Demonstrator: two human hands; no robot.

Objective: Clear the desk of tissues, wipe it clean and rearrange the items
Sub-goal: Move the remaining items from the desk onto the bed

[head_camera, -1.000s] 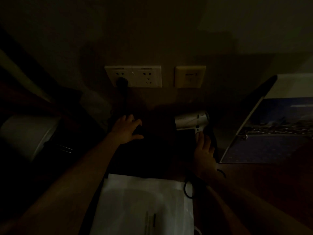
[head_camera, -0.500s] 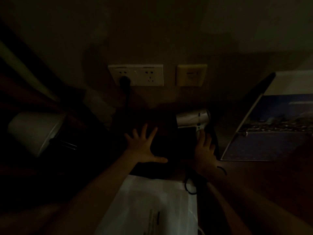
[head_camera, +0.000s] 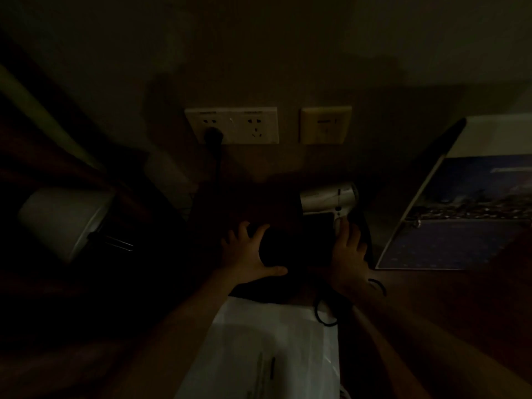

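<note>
Dimly — left hand (head_camera: 247, 256) grip clasps dark object (head_camera: 275, 246) | right hand (head_camera: 347, 254) released, touching hair dryer (head_camera: 328, 197) | paper (head_camera: 273, 341) print unreadable

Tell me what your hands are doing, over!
Left hand curls round a dark round thing. Right hand touches the hair dryer handle. White bag lies near.

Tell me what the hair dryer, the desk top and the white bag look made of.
Hair dryer: glossy silver plastic or metal; its barrel catches highlights.
Desk top: smooth reddish-brown wood or veneer; the picture is too dark to show grain.
White bag: thin, slightly translucent plastic or non-woven fabric, with soft creases.
</note>
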